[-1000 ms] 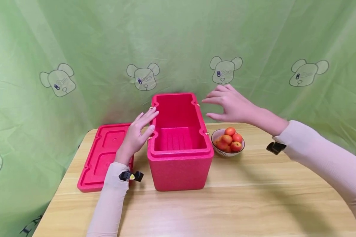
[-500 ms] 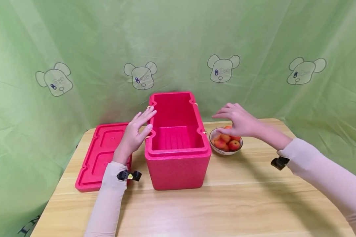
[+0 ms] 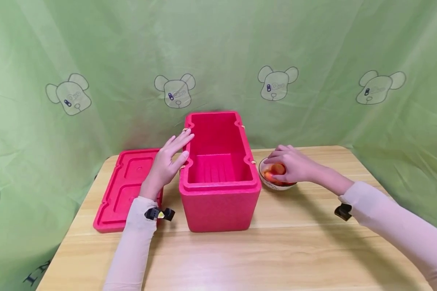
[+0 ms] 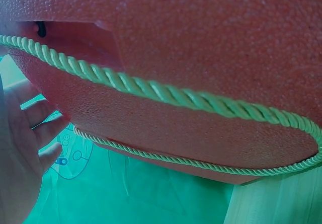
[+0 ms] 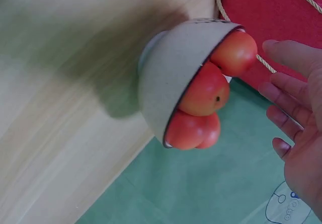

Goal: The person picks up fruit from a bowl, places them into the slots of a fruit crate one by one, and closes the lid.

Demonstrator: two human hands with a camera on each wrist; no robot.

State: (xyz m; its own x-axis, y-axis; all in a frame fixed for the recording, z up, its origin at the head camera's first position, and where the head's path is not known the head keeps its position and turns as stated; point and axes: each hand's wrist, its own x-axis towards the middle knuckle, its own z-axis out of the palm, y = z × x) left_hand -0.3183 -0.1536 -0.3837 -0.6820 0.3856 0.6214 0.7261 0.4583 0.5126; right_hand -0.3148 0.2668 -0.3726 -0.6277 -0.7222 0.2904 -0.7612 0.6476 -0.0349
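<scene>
A deep red box (image 3: 220,210) with a cord along its side stands without its lid on the table. My left hand (image 3: 167,159) rests its straight fingers on the box's left rim; the left wrist view shows the twisted cord (image 4: 151,90) close up. To the right of the box is a patterned bowl (image 3: 274,186) with several small orange-red fruits (image 5: 204,90) in it. My right hand (image 3: 293,163) is over this bowl, thumb and fingers spread apart around the fruits. In the right wrist view, the fingertips (image 5: 274,90) show a gap from the fruits, with nothing held.
The red lid (image 3: 121,190) lies flat on the wooden table (image 3: 218,262), left of the box and partly behind my left arm. A green curtain (image 3: 218,36) printed with bear heads hangs close behind the table.
My right hand has come down from beside the box's right rim to the fruits in the bowl. The left hand stays on the rim. Box, lid and bowl have kept their places.
</scene>
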